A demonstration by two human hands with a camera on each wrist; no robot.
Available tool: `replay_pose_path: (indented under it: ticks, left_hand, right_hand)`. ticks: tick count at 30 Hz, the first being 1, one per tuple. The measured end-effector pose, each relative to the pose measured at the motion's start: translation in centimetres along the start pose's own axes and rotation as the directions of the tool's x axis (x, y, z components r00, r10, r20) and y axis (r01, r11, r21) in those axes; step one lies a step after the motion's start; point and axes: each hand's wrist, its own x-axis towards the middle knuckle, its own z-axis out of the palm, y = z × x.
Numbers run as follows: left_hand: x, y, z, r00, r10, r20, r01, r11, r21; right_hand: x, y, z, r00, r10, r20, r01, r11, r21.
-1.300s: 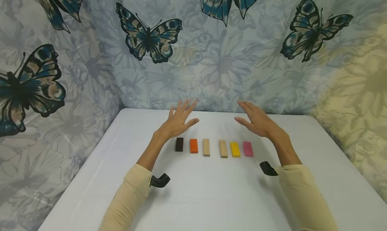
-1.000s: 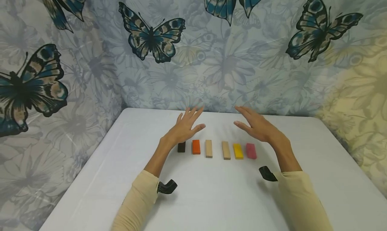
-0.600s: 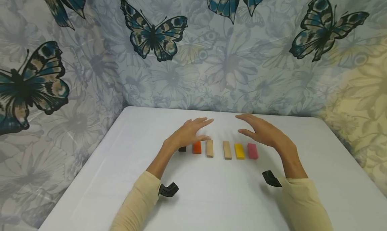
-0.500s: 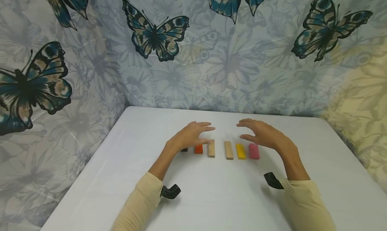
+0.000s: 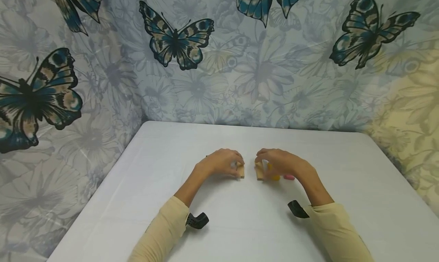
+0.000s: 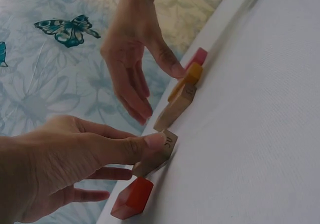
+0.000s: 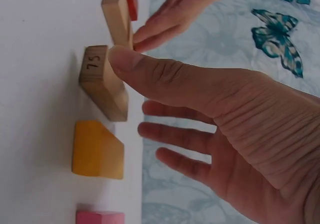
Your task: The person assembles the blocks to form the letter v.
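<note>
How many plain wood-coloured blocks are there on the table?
2: the left wooden block is beside the red-orange block, and the right wooden block is beside the yellow block. I see no others.

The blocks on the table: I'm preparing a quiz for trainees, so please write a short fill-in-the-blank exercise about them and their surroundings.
1. In the right wrist view, the yellow block lies between a wooden block and the ____ block.
2. In the left wrist view, the hand nearest the red-orange block is the person's ____ hand.
3. In the head view, the backdrop is printed with large ____.

Missing words: pink; left; butterflies.
</note>
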Motion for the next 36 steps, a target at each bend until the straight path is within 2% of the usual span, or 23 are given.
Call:
replay_pose_path:
  ticks: [6, 13, 25, 36]
  left_hand:
    - [0.3, 0.1, 0.1, 1.000, 0.010, -0.010, -0.010, 1.000, 0.002]
    - [0.5, 0.2, 0.3, 1.000, -0.008, -0.014, 0.008, 1.000, 0.021]
    - [0.6, -0.2, 0.6, 0.999, -0.040, -0.036, 0.040, 0.999, 0.018]
    - [0.9, 0.2, 0.9, 0.995, -0.088, -0.041, 0.089, 0.996, 0.028]
  right_hand:
    - [0.5, 0.0, 0.6, 0.999, 0.037, 0.035, -0.037, 0.999, 0.001]
    - [0.9, 0.3, 0.9, 0.998, 0.045, 0.037, -0.045, 0.999, -0.001]
    - [1.4, 0.6, 1.4, 1.000, 0.015, -0.021, -0.015, 1.000, -0.007]
    - [1.8, 0.4, 1.7, 0.996, 0.088, -0.025, -0.088, 0.996, 0.004]
